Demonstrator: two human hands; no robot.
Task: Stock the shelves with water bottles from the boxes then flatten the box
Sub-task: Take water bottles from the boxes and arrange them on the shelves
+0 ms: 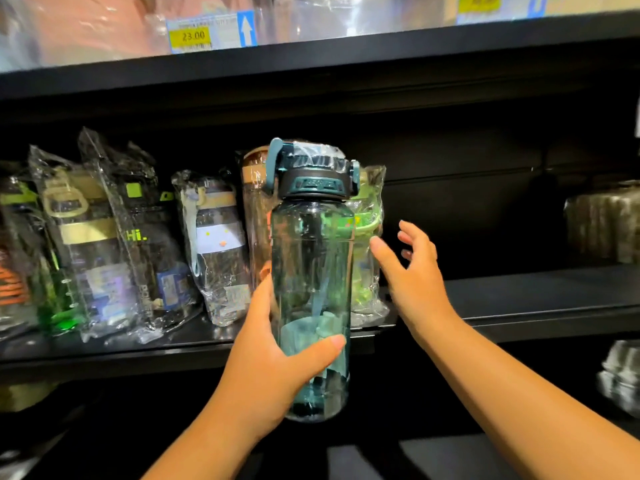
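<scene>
The left hand (273, 355) gripped an upright teal water bottle (311, 289) before the black shelf (519, 296); the right hand (412, 275) hovered released beside it. Behind, a green bottle (367, 258) was half hidden; wrapped bottles (114, 244) blurred leftward.

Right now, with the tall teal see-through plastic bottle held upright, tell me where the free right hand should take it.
Take the tall teal see-through plastic bottle round its straight upper body, just under the dark lid, coming from the right. The left hand wraps the lower half from the left, and the open right hand hovers beside that bare stretch.
</scene>
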